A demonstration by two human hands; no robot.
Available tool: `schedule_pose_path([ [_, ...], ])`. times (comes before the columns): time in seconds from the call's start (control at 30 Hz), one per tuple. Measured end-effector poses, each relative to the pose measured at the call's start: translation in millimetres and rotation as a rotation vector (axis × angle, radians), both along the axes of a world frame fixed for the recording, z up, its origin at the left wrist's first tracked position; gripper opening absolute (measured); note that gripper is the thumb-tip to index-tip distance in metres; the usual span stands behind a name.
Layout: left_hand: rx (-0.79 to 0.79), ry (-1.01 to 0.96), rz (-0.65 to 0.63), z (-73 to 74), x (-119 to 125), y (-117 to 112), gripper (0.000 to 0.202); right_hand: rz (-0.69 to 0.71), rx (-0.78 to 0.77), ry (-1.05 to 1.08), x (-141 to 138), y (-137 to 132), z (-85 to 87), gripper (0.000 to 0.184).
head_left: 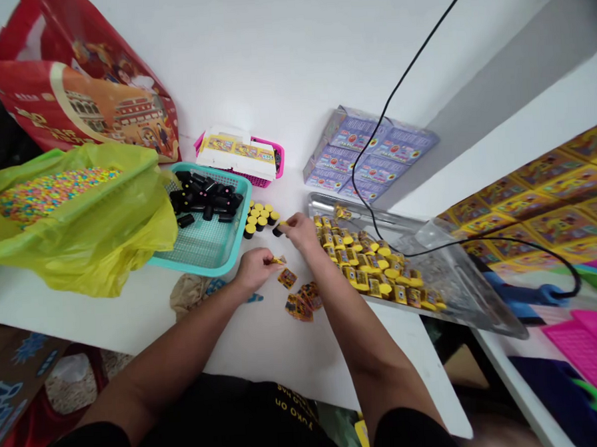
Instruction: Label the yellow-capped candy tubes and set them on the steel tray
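While the two hands are apart from each other to the right of the teal basket (197,251), each has its fingertips closed on something small. The left hand (253,270), nearer the basket's front corner, pinches a small printed piece (280,260), partly hidden by its fingers. The right hand (302,232), a little farther right of the basket, grips a small black container (277,231) with a yellow top. Between it and the basket stands a cluster of yellow-topped containers (259,218), close by the basket's right side. Loose printed labels (299,307) lie on the white counter (264,339), right of the basket and nearer the person, some overlapping. Well to the right of the basket, a metal tray (506,323) carries many yellow pieces (373,263), set close together. Inside the basket, black tubes (207,196) are heaped toward its far side. A yellow plastic bag (134,242) holding coloured pellets (57,193) is at the basket's left, and a pink basket (279,159) with a white box (238,161) on it stands just behind.
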State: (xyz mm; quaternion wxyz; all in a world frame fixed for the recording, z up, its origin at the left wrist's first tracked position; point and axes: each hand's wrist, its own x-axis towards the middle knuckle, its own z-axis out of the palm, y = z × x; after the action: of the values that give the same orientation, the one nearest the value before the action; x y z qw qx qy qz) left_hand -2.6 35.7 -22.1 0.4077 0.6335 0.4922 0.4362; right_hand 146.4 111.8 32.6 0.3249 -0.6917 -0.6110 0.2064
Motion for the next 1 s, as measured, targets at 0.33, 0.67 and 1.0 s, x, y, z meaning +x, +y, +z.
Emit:
schedule_pose_path([
  [0.33,0.152,0.032,-0.12,20.8,1.0,-15.4,0.024,0.317,-0.027,0.695,36.6,-95.3,3.1,0.021],
  [0.67,0.197,0.008,-0.172,20.5,1.2,-15.9,0.019,0.258,0.053,0.734,34.7,-103.2,-7.6,0.022],
  [1.0,0.1,-0.037,-0.228,22.2,1.7,-18.8,0.023,0.279,0.185,0.606,30.3,-114.2,-3.9,0.023],
])
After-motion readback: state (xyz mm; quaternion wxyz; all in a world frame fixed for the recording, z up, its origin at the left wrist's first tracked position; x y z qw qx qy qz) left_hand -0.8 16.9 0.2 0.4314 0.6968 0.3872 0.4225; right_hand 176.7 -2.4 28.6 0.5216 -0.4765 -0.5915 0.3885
